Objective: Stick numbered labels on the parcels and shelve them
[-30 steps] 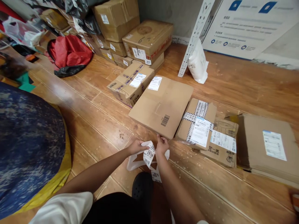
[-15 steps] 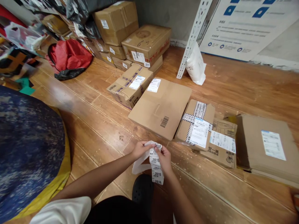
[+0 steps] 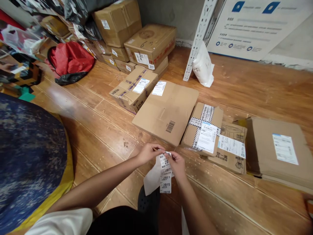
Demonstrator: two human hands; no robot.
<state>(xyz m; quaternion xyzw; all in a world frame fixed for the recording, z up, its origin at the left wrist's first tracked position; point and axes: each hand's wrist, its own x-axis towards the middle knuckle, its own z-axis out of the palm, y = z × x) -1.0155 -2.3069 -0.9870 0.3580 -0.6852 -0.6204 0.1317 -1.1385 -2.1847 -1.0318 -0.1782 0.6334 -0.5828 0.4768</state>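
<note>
Between my hands hangs a strip of printed number labels [image 3: 166,178], with 2021, 2015 and 2016 readable near its lower end. My left hand [image 3: 149,152] is closed on the strip's top edge, fingers pinched. Opposite it, my right hand [image 3: 176,164] pinches the upper right side of the same strip. A whitish backing sheet [image 3: 152,179] droops to the left behind the labels. Just beyond my hands lies a large flat cardboard box [image 3: 168,109] with a shipping label. To its right is a smaller box [image 3: 193,130] crossed with black-and-white tape.
More labelled boxes lie in the row: a purple-taped one [image 3: 134,86] and a large one [image 3: 261,147] at right. Stacked boxes [image 3: 149,42] stand behind. A metal shelf post [image 3: 195,49] and white bag [image 3: 203,67] are beyond. A blue-and-yellow bag [image 3: 31,156] fills the left.
Both hands have shifted slightly at the strip's top, the right one a little to the right. The backing sheet, looped before, now hangs down flatter. The camera view has moved slightly.
</note>
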